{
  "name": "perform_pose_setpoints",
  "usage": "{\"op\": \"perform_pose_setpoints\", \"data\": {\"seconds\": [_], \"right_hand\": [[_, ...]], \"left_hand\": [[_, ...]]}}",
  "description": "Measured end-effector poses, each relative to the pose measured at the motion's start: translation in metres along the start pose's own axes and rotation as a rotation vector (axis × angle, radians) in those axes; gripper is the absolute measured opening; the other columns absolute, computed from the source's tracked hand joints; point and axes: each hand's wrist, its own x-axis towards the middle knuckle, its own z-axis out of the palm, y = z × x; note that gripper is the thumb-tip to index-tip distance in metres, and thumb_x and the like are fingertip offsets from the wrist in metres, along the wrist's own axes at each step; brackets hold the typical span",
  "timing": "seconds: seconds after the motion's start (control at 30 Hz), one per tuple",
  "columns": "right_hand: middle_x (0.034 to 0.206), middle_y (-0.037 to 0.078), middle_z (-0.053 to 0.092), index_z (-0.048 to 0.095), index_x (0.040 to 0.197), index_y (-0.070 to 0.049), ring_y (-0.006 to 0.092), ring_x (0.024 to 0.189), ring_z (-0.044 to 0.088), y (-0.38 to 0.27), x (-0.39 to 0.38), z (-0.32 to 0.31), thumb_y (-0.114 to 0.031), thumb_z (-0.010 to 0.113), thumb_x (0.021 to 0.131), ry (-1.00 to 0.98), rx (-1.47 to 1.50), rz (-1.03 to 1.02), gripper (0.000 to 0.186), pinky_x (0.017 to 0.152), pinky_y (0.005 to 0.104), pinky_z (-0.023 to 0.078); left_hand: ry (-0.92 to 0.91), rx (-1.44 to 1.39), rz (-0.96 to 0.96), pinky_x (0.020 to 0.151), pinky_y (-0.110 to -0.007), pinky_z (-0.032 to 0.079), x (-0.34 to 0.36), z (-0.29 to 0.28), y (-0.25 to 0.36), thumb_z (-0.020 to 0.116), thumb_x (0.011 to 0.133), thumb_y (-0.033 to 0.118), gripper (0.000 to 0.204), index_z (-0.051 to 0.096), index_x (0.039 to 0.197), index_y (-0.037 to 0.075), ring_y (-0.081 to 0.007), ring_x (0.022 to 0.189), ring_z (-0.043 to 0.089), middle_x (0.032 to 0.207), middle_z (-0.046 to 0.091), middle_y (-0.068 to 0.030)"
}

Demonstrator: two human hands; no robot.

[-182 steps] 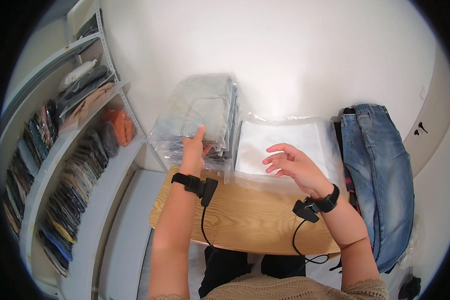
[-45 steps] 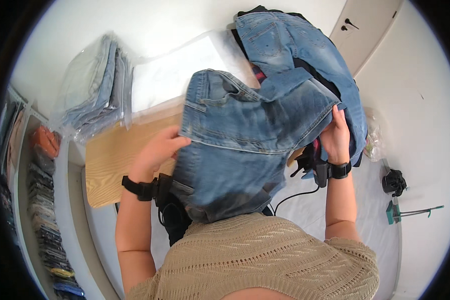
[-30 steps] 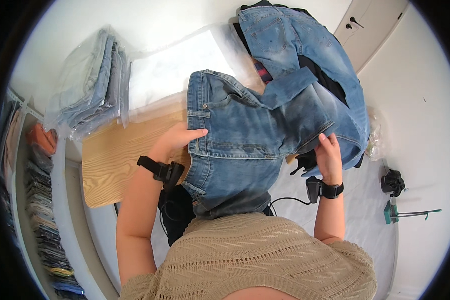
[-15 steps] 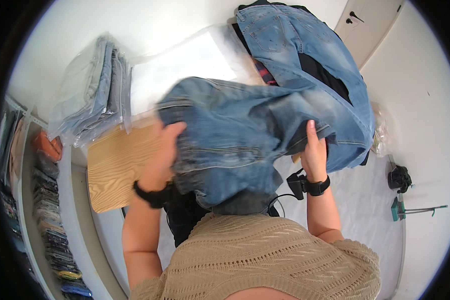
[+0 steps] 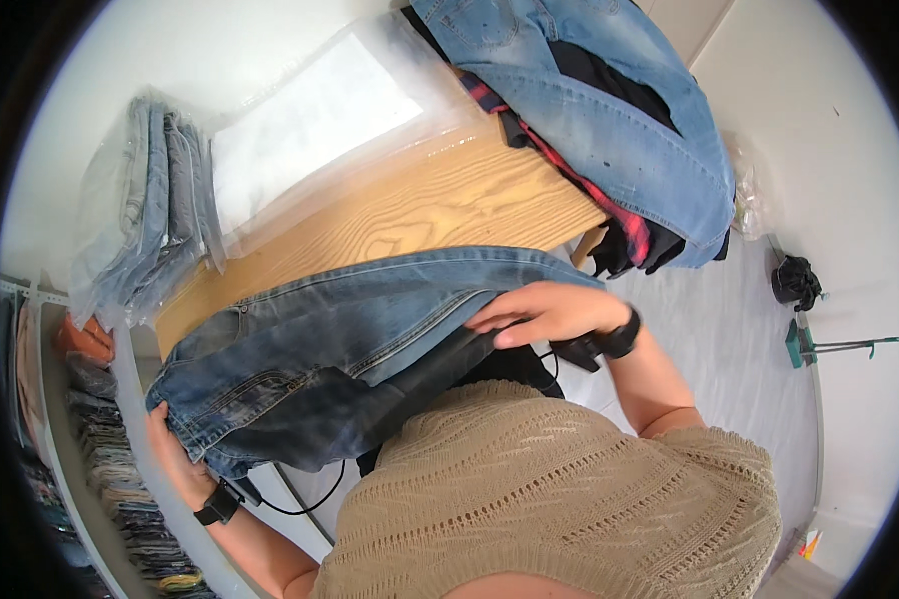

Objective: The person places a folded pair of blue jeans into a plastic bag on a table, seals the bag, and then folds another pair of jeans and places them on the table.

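Note:
A pair of dark blue jeans (image 5: 320,309) lies stretched sideways in front of me, along the near edge of the wooden table (image 5: 420,215). My left hand (image 5: 175,451) grips its left end, with the thumb showing at the edge and the other fingers mostly hidden by the denim. On the right part of the jeans rests my right hand (image 5: 559,311), its fingers stretched out over a seam and nothing closed in them. Both wrists wear black bands.
Folded jeans in clear plastic (image 5: 155,210) stand at the table's left, beside a white sheet (image 5: 310,115) under clear film. Light blue jeans (image 5: 619,130) top a clothes pile at the far right. Stacked garments fill a shelf (image 5: 120,439) at left. A black-bagged bin (image 5: 794,282) is right.
The dark jeans have come nearer and been spread out sideways, baring the table's middle. My left hand has moved left and down with one end; my right hand has moved left onto the fabric, fingers extended.

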Motion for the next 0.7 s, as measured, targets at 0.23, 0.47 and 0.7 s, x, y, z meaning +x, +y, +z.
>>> {"op": "perform_pose_setpoints", "data": {"seconds": [0.23, 0.47, 0.7], "right_hand": [[0.1, 0.003, 0.064, 0.061, 0.107, -0.001, 0.0104, 0.089, 0.057, 0.075, -0.07, -0.049, -0.006, 0.065, 0.077, 0.684, 0.042, 0.248, 0.03, 0.08, 0.0243, 0.044], [0.112, 0.006, 0.058, 0.054, 0.12, -0.005, 0.0093, 0.079, 0.056, 0.166, -0.021, -0.017, 0.004, 0.06, 0.072, 0.514, 0.1, 0.248, 0.049, 0.073, 0.024, 0.047], [0.081, -0.002, 0.056, 0.053, 0.104, -0.006, 0.0081, 0.066, 0.054, 0.196, -0.007, -0.012, -0.013, 0.06, 0.087, 0.365, 0.176, 0.396, 0.019, 0.062, 0.0221, 0.044]], "left_hand": [[0.127, 0.131, -0.055, 0.08, -0.033, 0.046, 0.013, -0.034, -0.042, 0.053, 0.084, 0.024, 0.028, 0.059, 0.1, 0.002, -0.0204, 0.092, 0.059, 0.101, 0.061, -0.0086], [0.114, 0.083, -0.083, 0.081, -0.033, 0.045, 0.004, -0.024, -0.044, 0.051, 0.082, 0.021, 0.031, 0.058, 0.106, 0.002, -0.0231, 0.094, 0.059, 0.105, 0.06, -0.0097], [0.024, 0.005, -0.061, 0.086, -0.034, 0.045, 0.004, -0.015, -0.052, 0.046, 0.083, 0.017, 0.037, 0.054, 0.116, 0.001, -0.0247, 0.101, 0.057, 0.114, 0.057, -0.0124]]}}
